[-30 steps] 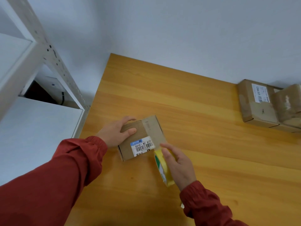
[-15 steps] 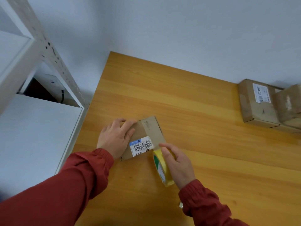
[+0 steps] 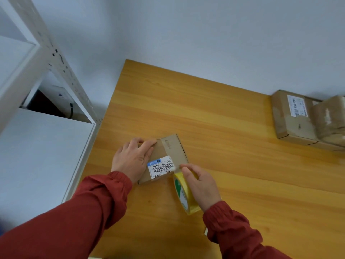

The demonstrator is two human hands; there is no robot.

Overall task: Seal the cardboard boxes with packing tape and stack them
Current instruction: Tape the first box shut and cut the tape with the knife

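- Head view: a small box [image 3: 173, 150] lies on the table [image 3: 233, 193], toward the table's 8 o'clock edge, with a barcode label [image 3: 161, 166] on its top.
- The left hand [image 3: 132, 161] is laid flat on the box's 9 o'clock half, fingers straight and together, so the box is pressed down.
- The roll [image 3: 182, 195] of yellow tape is stood on edge at 5 o'clock of the box and is gripped by the right hand [image 3: 202, 186], fingers curled round it. The fingertips are brought to the box's 5 o'clock corner, just beside the label.
- Whether a free tape end is already stuck to the cardboard cannot be told.
- A stack [image 3: 291, 120] of taped boxes is seen at 2 o'clock, well apart, against the wall; a white rack [image 3: 56, 58] stands at 10 o'clock.
- The step in hand is judged to be the start of sealing this box.
- Next, the tape end is to be pressed down and the roll drawn toward 11 o'clock across the top, while the box is kept from sliding.
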